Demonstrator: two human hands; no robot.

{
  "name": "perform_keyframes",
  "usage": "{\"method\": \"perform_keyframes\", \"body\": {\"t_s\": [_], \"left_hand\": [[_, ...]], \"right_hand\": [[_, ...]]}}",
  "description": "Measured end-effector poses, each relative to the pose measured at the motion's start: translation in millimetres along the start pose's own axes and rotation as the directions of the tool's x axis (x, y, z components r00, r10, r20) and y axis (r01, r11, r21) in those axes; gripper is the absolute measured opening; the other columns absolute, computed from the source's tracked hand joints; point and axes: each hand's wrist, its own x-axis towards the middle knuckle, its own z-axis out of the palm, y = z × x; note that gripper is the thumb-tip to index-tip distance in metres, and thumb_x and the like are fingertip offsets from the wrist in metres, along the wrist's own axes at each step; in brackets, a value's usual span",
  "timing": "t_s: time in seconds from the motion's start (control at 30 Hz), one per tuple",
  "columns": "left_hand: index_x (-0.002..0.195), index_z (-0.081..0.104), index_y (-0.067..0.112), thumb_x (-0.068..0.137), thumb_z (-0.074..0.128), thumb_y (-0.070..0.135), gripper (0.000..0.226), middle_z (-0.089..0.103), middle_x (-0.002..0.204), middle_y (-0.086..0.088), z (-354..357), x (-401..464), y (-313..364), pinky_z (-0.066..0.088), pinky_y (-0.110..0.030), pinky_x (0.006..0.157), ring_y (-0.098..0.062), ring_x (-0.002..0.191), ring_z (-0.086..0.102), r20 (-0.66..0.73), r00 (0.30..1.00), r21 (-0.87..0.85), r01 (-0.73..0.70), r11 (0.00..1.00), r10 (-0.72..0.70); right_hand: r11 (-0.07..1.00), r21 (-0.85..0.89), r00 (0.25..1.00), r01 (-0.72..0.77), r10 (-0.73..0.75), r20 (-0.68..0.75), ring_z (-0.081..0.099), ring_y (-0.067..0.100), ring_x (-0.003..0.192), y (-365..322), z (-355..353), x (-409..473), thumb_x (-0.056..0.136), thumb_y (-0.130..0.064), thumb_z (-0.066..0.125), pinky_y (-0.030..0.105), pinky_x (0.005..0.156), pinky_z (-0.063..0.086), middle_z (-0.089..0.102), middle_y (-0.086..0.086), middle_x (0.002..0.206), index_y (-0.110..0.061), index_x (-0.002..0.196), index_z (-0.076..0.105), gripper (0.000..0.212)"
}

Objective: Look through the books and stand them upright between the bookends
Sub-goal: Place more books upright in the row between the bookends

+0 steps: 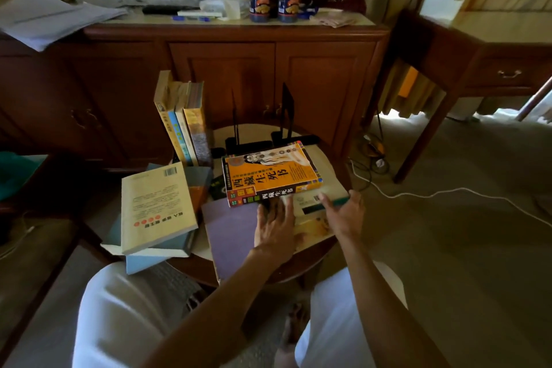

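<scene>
Four books [186,122] are standing upright at far left of the round table, spines facing near, leaning slightly. Two black bookends [263,119] are standing upright to their right. An orange book [271,175] is lying flat just near the bookends, on top of a pale book [313,218] and a purple book [230,233]. A beige book [155,203] is lying back-cover-up on bluish books [149,257] stacked at near left.

White trousers [119,308] (bare forearms, no sleeves)
</scene>
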Motion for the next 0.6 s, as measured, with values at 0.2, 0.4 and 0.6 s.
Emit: {"method": "perform_keyframes", "body": {"t_s": [0.2, 0.4, 0.6], "left_hand": [[0.155, -0.013, 0.007, 0.095, 0.034, 0.065, 0.095, 0.015, 0.162, -0.020, 1, -12, 8, -0.004, -0.057, 0.120, -0.035, 0.151, 0.006, -0.007, 1.000, 0.093, -0.026, 0.995, 0.027], [0.154, -0.014, 0.003, 0.097, 0.022, 0.066, 0.092, 0.021, 0.159, -0.023, 10, -40, 33, -0.009, -0.057, 0.120, -0.039, 0.149, 0.015, -0.010, 0.999, 0.165, -0.040, 0.985, 0.043], [0.157, -0.003, 0.015, 0.094, 0.019, 0.072, 0.088, 0.023, 0.159, -0.023, 0, -60, 37, -0.007, -0.060, 0.119, -0.039, 0.149, 0.015, 0.002, 0.999, 0.072, -0.038, 0.997, 0.038]], "right_hand": [[0.949, 0.284, 0.990, -0.136, 0.120, 0.075, 0.054, 0.027, 0.124, 34, -10, -44, 0.084, -0.045, 0.072, 0.043, 0.095, 0.050, 0.054, 0.008, 0.132, -0.015, 0.144, 0.039, 0.074], [0.937, 0.314, 0.987, -0.155, 0.135, 0.085, 0.053, 0.030, 0.126, 49, -1, -69, 0.090, -0.026, 0.069, 0.047, 0.101, 0.049, 0.053, 0.006, 0.137, -0.019, 0.146, 0.036, 0.066], [0.790, 0.539, 0.956, -0.292, 0.249, 0.152, 0.072, 0.029, 0.092, 52, -29, -79, 0.086, -0.005, 0.072, 0.034, 0.062, 0.062, 0.068, 0.018, 0.108, -0.001, 0.112, 0.056, 0.030]]}}
